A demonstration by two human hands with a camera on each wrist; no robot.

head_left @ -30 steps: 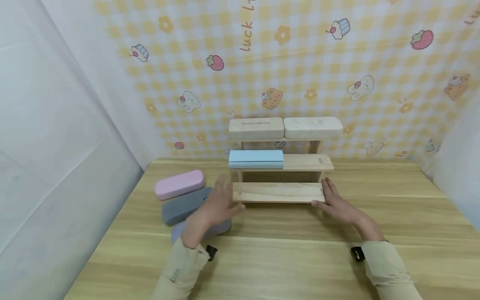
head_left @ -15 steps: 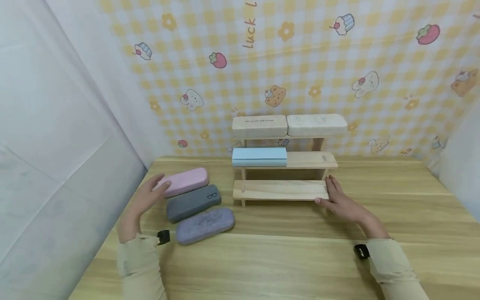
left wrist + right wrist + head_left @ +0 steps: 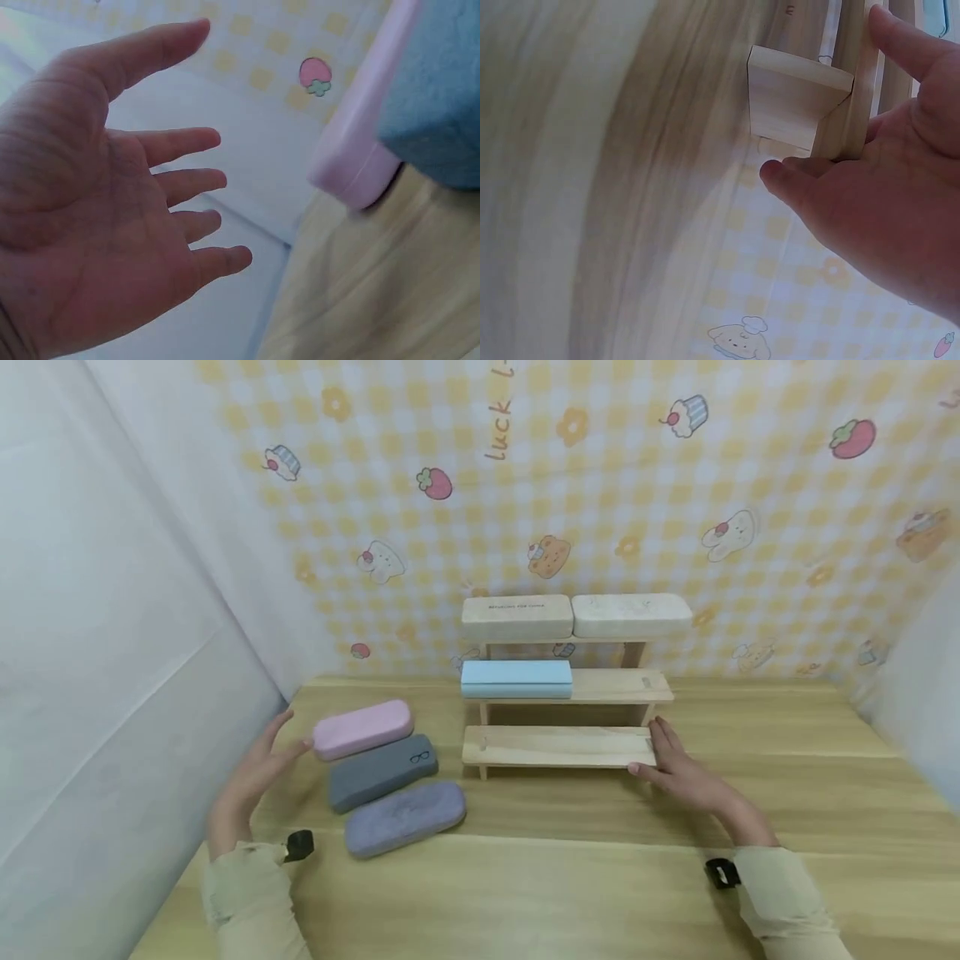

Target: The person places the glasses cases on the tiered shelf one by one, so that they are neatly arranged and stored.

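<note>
My left hand (image 3: 251, 777) is spread just left of the pink case (image 3: 363, 729), holding nothing. In the left wrist view the palm (image 3: 97, 217) faces the camera, with a gap between its fingers and the pink case (image 3: 352, 161). The grey case (image 3: 382, 772) and the purple case (image 3: 405, 818) lie in front of the pink one. My right hand (image 3: 686, 779) grips the right end of the lowest board of the wooden stand (image 3: 558, 746). In the right wrist view that hand (image 3: 900, 187) has its thumb on one edge of the board (image 3: 855, 112) and its fingers round the end.
A light blue case (image 3: 516, 679) sits on the left of the middle board. On the top board stand a beige case (image 3: 516, 617) and a white case (image 3: 632, 615). A checked cloth (image 3: 480, 527) hangs behind the wooden table (image 3: 555, 893); white fabric (image 3: 90, 652) is at the left.
My left hand has moved left from beside the stand, passing over the cases to the far side of the pink one. The right hand keeps its grip on the board.
</note>
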